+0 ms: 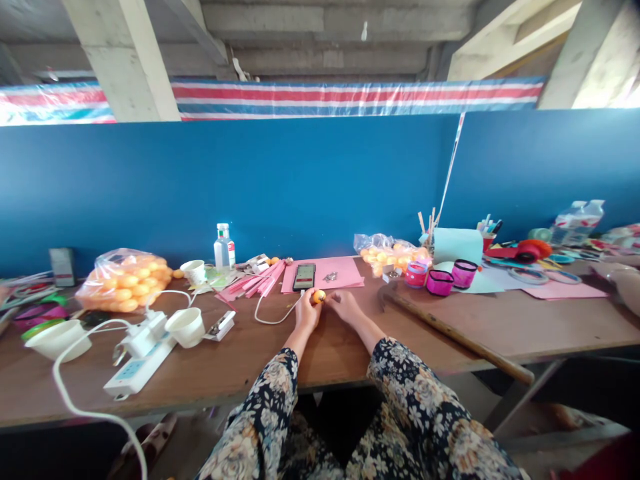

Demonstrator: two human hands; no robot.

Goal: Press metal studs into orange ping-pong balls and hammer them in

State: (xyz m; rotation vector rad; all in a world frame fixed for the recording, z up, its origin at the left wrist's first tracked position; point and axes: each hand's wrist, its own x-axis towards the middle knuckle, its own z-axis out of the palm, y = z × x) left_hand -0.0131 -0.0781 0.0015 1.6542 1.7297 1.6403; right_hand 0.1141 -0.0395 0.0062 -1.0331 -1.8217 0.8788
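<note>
My left hand [306, 312] and my right hand [343, 305] meet over the wooden table [260, 353], both pinching a small orange ball [319, 296] between their fingertips. Just beyond lies a dark phone [304, 276] on a pink paper sheet [340, 272], with a white cable [273, 315] curling off to the left. Pink paper strips [260, 280] lie left of the phone. Both forearms wear floral sleeves.
A bag of orange balls [123, 280] sits at left, another bag of orange balls [393, 253] at right. A white power strip [137, 370], white cups [186, 327], a clear bottle [223, 247], pink tape rolls [440, 281] and a wooden stick [460, 340] are around. A blue partition [300, 180] backs the table.
</note>
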